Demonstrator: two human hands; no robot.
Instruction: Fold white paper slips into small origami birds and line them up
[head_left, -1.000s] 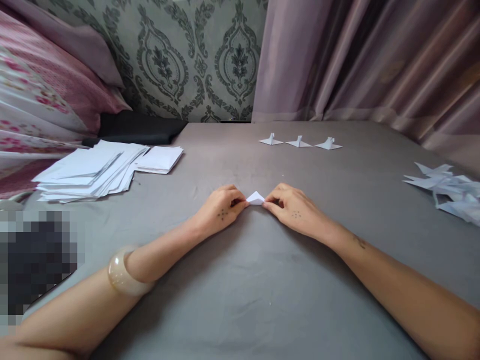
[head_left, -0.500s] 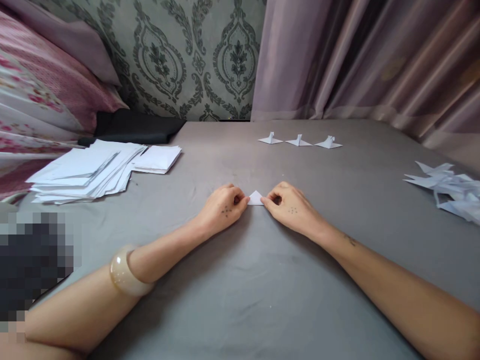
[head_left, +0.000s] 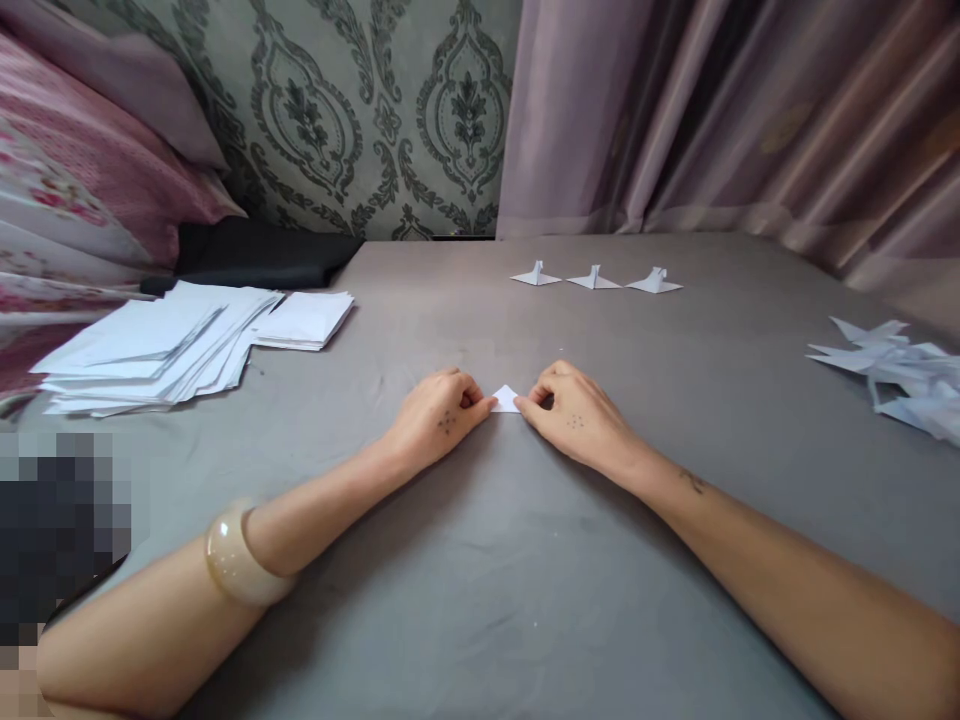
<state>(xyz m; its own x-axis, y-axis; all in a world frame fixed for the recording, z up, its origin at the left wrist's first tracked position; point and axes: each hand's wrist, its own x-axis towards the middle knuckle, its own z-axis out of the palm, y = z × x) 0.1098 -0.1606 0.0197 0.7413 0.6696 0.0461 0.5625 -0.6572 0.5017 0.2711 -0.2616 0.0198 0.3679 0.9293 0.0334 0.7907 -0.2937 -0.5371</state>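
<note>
A small folded triangle of white paper (head_left: 506,399) lies between my two hands, its point facing away from me. My left hand (head_left: 442,415) pinches the left corner between thumb and curled fingers. At the right corner, my right hand (head_left: 574,410) pinches the paper in the same way. Only the middle of the paper shows; both of its ends are hidden by my fingertips. A pale bangle (head_left: 236,560) sits on my left forearm.
White paper sheets (head_left: 150,345) lie stacked at the left, beside a smaller stack (head_left: 306,320). Three folded paper birds (head_left: 595,278) stand in a row at the back. Several folded paper pieces (head_left: 892,370) are heaped at the right. Black cloth (head_left: 270,252) lies behind the stacks.
The whole view has shifted slightly. Both hands keep their pinch on the folded paper, with the left fingers a little closer together. The stacks and birds stay in place.
</note>
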